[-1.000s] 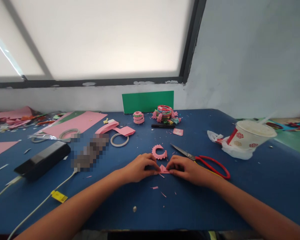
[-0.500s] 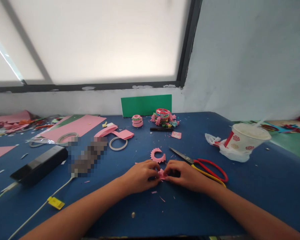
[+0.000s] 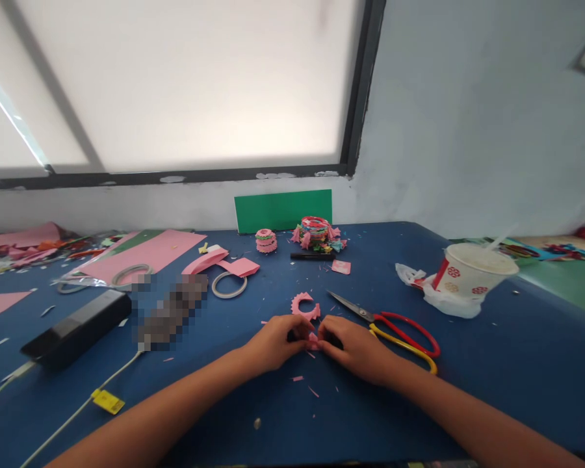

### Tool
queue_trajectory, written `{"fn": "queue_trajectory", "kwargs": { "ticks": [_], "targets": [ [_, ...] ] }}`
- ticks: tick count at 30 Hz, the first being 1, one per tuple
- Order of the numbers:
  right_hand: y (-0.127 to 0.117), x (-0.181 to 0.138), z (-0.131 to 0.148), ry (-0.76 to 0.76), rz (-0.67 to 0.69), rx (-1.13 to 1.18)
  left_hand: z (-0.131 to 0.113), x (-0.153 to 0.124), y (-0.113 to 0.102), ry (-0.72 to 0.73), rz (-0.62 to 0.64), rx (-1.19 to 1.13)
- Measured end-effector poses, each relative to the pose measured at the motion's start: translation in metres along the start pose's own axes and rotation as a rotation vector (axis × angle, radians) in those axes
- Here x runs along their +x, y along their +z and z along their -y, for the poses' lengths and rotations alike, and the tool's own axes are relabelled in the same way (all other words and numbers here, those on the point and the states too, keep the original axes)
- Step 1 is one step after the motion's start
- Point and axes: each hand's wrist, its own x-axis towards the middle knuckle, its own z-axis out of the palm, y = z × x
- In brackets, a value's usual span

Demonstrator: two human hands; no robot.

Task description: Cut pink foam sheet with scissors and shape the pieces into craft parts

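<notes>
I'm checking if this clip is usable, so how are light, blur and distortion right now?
Head view: window bright, nearly washed out; head view: pixel mosaic covers an area at left; head view: pink paper too small for fine detail, scissors fairly clear; head view: cup looks slanted, perhaps from wide-lens stretch.

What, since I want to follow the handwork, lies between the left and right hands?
The head view shows a small pink paper piece between the left hand and the right hand, touching both.
</notes>
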Motion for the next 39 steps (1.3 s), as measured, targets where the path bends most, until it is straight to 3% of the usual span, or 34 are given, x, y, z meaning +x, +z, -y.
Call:
{"fn": "queue_trajectory", "kwargs": {
  "ticks": [12, 17, 20, 23, 26, 30, 39],
  "targets": [
    [0.005, -0.001, -0.002, -0.014, -0.077, -0.007, -0.01, 0.008, -0.003, -0.094, -0.028, 0.011],
    [0.0, -0.001, 0.003, -0.044, -0.09, 0.075, -0.01, 0.0, -0.001, -0.122, -0.015, -0.232],
    [-0.001, 0.0, 0.006, -0.043, -0.166, 0.156, -0.01, 0.0, 0.0, -0.154, -0.082, -0.476],
    [-0.002, -0.001, 0.008, -0.058, -0.255, 0.283, -0.012, 0.002, 0.001, -0.163, -0.106, -0.65],
    [-0.003, -0.001, 0.01, -0.053, -0.253, 0.475, -0.017, 0.003, 0.002, -0.166, -0.092, -0.743],
    [-0.005, 0.001, 0.012, -0.033, -0.175, 0.65, -0.019, 0.0, 0.0, -0.148, -0.103, -0.684],
    [-0.009, 0.0, 0.006, -0.104, -0.221, 0.429, -0.012, -0.002, 0.002, -0.073, -0.123, -0.598]
  ]
}}
